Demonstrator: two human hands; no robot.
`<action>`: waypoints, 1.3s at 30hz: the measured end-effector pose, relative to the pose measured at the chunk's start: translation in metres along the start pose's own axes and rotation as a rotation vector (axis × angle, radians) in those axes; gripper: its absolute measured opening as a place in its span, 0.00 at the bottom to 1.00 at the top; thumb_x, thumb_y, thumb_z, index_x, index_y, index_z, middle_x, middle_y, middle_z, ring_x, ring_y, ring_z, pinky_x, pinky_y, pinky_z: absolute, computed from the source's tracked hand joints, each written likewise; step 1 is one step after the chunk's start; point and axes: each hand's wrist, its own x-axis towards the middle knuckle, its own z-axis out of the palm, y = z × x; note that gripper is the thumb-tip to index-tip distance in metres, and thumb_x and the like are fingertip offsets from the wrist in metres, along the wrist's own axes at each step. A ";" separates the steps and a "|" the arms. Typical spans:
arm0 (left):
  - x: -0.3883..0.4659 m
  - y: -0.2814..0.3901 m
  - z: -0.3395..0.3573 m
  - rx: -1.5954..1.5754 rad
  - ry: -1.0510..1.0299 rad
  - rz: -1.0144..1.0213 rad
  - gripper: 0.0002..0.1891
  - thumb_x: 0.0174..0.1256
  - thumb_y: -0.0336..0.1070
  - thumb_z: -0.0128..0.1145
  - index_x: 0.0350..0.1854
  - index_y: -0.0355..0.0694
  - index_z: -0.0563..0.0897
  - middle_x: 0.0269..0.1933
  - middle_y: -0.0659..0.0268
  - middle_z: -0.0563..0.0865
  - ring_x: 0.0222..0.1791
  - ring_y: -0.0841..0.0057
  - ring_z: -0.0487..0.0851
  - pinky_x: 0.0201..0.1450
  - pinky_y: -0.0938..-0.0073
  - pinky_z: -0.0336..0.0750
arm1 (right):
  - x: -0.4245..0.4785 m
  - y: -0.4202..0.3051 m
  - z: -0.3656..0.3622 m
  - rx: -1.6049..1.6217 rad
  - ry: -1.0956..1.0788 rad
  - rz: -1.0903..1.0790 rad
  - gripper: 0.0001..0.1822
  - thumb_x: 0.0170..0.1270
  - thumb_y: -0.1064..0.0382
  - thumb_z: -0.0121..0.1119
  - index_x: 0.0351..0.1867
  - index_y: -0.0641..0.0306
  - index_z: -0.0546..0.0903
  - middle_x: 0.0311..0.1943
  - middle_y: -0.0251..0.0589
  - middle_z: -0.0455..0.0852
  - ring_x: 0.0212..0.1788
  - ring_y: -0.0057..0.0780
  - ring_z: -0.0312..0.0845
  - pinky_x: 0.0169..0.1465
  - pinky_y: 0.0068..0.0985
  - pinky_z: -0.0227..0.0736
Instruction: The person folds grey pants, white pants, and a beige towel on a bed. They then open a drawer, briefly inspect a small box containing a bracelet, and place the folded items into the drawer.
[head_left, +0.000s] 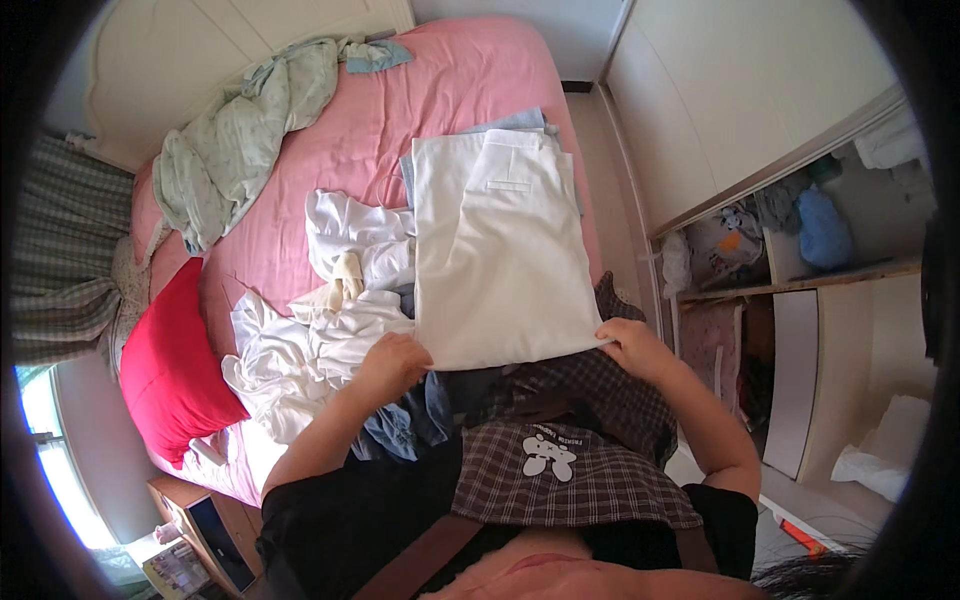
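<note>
A white garment, perhaps folded trousers with a welt pocket, lies spread on the bed, partly over grey-blue folded cloth. My left hand pinches its near left corner. The near right corner is held between the thumb and fingers of my right hand. Rumpled white clothes lie left of it, with a cream cloth piece among them. Dark blue denim-like cloth sits just below my left hand.
The bed's pink sheet carries a bunched pale green quilt and a red pillow. An open wardrobe with filled shelves stands at the right. A wooden cabinet is at the lower left, near a checked curtain.
</note>
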 end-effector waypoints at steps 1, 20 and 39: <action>0.005 -0.001 -0.006 -0.053 0.003 -0.036 0.06 0.49 0.29 0.62 0.30 0.43 0.80 0.32 0.65 0.81 0.39 0.65 0.79 0.45 0.65 0.71 | 0.003 0.001 -0.003 0.002 0.012 -0.015 0.06 0.56 0.71 0.59 0.35 0.67 0.78 0.32 0.49 0.83 0.36 0.44 0.82 0.41 0.34 0.75; 0.221 -0.217 -0.007 0.061 0.572 -0.637 0.42 0.50 0.45 0.71 0.65 0.35 0.65 0.51 0.47 0.81 0.51 0.57 0.81 0.54 0.63 0.73 | 0.265 0.120 -0.048 0.131 0.575 0.428 0.27 0.55 0.49 0.67 0.47 0.71 0.78 0.41 0.47 0.84 0.45 0.35 0.80 0.48 0.31 0.74; 0.200 -0.174 0.050 -0.761 0.426 -1.188 0.27 0.51 0.53 0.66 0.41 0.31 0.80 0.23 0.62 0.83 0.16 0.76 0.79 0.16 0.75 0.70 | 0.224 0.150 0.031 0.784 0.349 0.895 0.43 0.46 0.41 0.73 0.59 0.70 0.74 0.54 0.49 0.79 0.54 0.37 0.76 0.54 0.32 0.70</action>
